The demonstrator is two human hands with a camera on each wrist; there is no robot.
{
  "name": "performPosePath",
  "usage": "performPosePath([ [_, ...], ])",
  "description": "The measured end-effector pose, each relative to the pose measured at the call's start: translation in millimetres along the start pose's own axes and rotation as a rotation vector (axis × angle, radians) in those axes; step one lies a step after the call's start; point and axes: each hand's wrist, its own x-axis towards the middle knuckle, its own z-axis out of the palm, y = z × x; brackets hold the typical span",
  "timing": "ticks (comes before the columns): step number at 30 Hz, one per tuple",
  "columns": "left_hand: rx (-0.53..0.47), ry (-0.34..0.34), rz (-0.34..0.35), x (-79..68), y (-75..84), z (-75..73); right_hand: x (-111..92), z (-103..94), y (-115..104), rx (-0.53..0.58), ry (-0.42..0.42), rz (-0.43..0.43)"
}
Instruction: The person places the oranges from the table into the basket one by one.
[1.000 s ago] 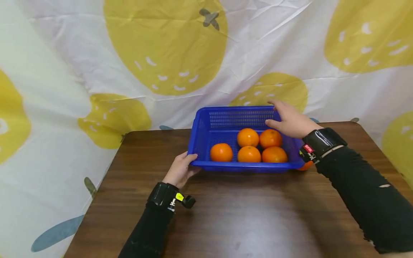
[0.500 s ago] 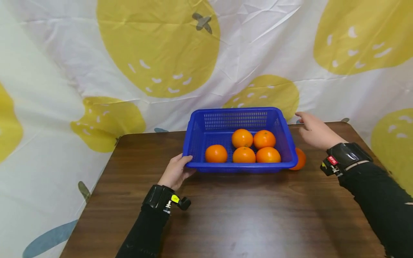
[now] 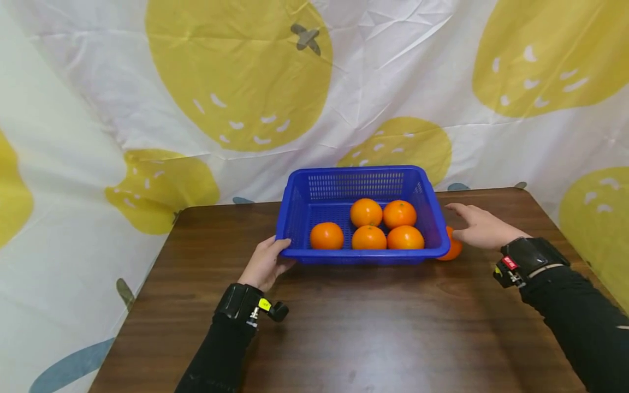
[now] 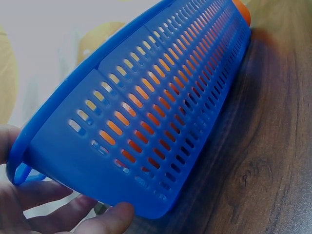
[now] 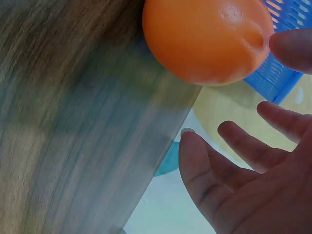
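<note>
A blue plastic basket (image 3: 361, 255) with slotted walls stands on the table, and several oranges (image 3: 368, 238) lie inside it. My left hand (image 3: 265, 263) grips its front left corner, thumb over the rim, fingers under and against the outer wall in the left wrist view. One more orange (image 3: 454, 246) rests outside against the basket's right side, partly hidden by it in the head view. Beside this orange is my right hand (image 3: 484, 226), its fingers spread and holding nothing. In the right wrist view the thumb tip is at the edge of the outside orange (image 5: 204, 39); contact is unclear.
The brown wooden table (image 3: 373, 333) ends just behind the basket. A white cloth (image 3: 236, 180) printed with yellow fruit hangs along its back and left side.
My right hand has moved from over the basket's back right corner to the right, then down beside the outside orange. My left hand keeps its grip on the basket's corner.
</note>
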Motion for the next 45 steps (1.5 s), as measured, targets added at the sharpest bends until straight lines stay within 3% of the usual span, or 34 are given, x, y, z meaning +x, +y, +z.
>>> performPosePath([
  [19, 0.0, 0.0, 0.001, 0.2, -0.8, 0.3, -2, 17.4, -2, 0.04, -0.021, -0.038],
  [26, 0.001, 0.011, -0.002, 0.6, -0.7, 0.3, 1, 28.1, 1, 0.102, 0.001, -0.1],
  [45, -0.016, 0.015, 0.004, -2.1, 0.2, 3.3, 1, 41.1, 5, 0.116, 0.062, -0.112],
])
